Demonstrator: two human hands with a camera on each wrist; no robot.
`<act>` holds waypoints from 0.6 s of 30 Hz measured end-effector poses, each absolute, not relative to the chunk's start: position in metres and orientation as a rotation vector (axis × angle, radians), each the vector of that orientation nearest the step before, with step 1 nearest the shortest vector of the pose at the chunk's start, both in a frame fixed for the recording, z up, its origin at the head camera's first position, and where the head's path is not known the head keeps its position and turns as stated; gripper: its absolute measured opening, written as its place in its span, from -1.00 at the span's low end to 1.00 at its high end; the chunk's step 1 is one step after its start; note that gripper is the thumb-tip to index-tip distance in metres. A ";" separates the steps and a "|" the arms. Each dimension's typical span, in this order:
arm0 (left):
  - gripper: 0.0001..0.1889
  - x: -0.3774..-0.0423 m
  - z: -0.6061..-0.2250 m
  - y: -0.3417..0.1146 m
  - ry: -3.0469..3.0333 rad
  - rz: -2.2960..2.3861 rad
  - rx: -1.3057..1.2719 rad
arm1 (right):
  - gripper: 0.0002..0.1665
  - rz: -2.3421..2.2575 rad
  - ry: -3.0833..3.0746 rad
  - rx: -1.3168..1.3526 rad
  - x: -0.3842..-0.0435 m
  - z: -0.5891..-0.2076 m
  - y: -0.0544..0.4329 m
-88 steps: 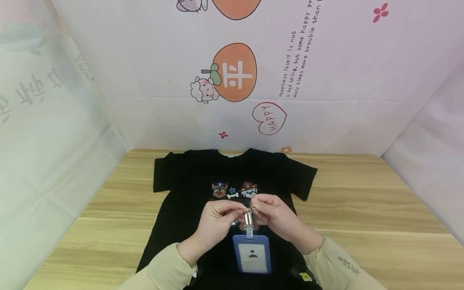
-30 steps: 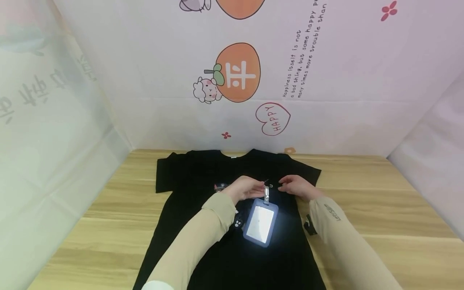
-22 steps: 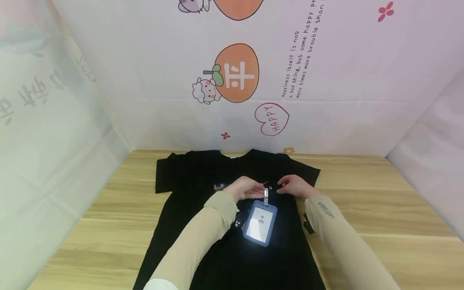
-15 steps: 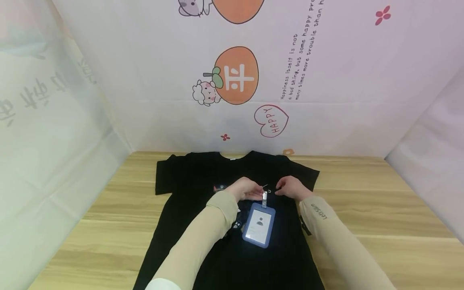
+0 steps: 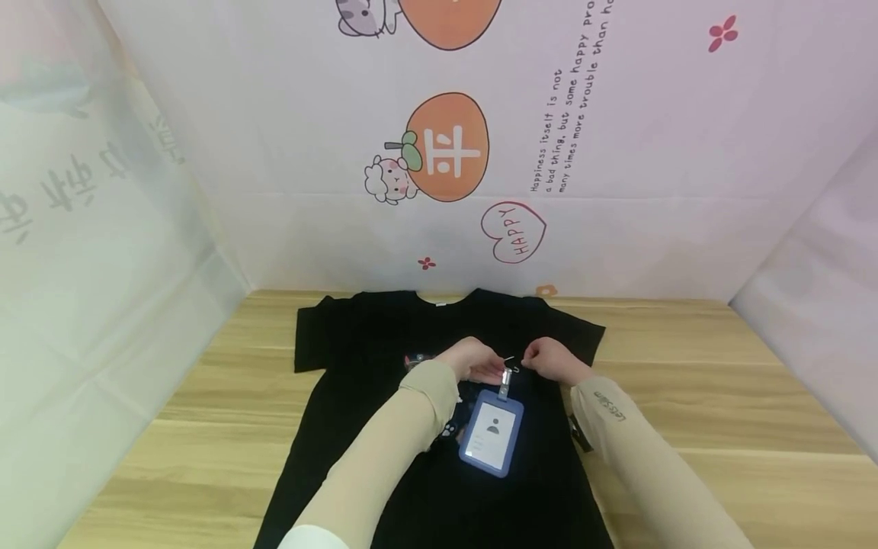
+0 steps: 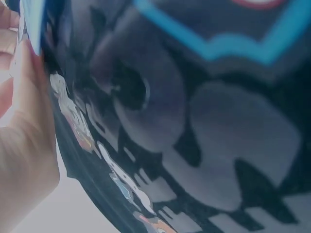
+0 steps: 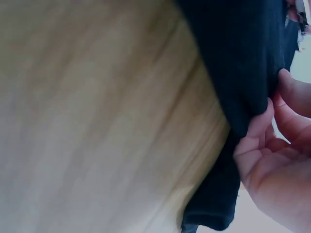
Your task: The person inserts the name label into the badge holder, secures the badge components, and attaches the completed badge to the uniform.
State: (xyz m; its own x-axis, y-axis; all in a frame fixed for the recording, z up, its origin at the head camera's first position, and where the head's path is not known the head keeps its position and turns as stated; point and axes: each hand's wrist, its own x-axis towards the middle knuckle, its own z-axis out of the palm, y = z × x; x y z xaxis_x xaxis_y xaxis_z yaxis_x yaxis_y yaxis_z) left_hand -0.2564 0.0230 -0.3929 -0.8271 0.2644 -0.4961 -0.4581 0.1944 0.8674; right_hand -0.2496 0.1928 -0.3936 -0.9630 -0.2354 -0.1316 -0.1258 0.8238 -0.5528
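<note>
A black T-shirt (image 5: 535,496) with cartoon prints lies spread out, its neck toward the back wall. Over its right chest, my left hand (image 5: 473,361) pinches the metal clip (image 5: 506,379) of a blue badge holder (image 5: 491,435), which hangs below with a white card inside. From the clip top a thin pin (image 5: 509,358) sticks out, standing open. Just right of it, my right hand (image 5: 557,361) has thumb and fingers together on the shirt; in the right wrist view they pinch up its black cloth (image 7: 243,58). The left wrist view shows my left hand (image 6: 29,155) beside the badge holder's blue edge (image 6: 35,24).
The shirt lies on a wood-grain table (image 5: 693,412). A printed cloth wall (image 5: 617,244) rises along the back edge, with pale cloth walls on both sides. A black strap (image 5: 579,435) sits under the right cuff.
Both hands were at the clip over the shirt's middle; they have moved up and right with the badge holder. The right hand left the clip, and its fingers have closed on the cloth.
</note>
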 end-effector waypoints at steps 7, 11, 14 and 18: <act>-0.86 -0.256 -0.399 0.028 1.963 1.674 -0.162 | -0.84 -0.860 2.872 -0.371 -0.249 -0.395 0.196; -0.86 -0.253 -0.399 0.030 2.011 1.647 -0.155 | -0.85 -0.898 2.880 -0.394 -0.249 -0.395 0.197; -0.86 -0.251 -0.397 0.032 2.045 1.629 -0.157 | -0.88 -0.897 2.903 -0.424 -0.249 -0.395 0.198; -0.86 -0.249 -0.395 0.034 2.058 1.629 -0.168 | -0.92 -0.844 2.933 -0.426 -0.248 -0.394 0.199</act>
State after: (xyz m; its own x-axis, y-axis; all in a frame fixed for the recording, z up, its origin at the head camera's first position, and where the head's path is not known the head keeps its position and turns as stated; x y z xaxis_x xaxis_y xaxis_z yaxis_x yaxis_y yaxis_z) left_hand -0.2494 0.0340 -0.3953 -0.8645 0.2092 -0.4570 -0.3968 0.2740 0.8761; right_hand -0.2480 0.1995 -0.3941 -0.9599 -0.2796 0.0184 -0.2467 0.8120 -0.5290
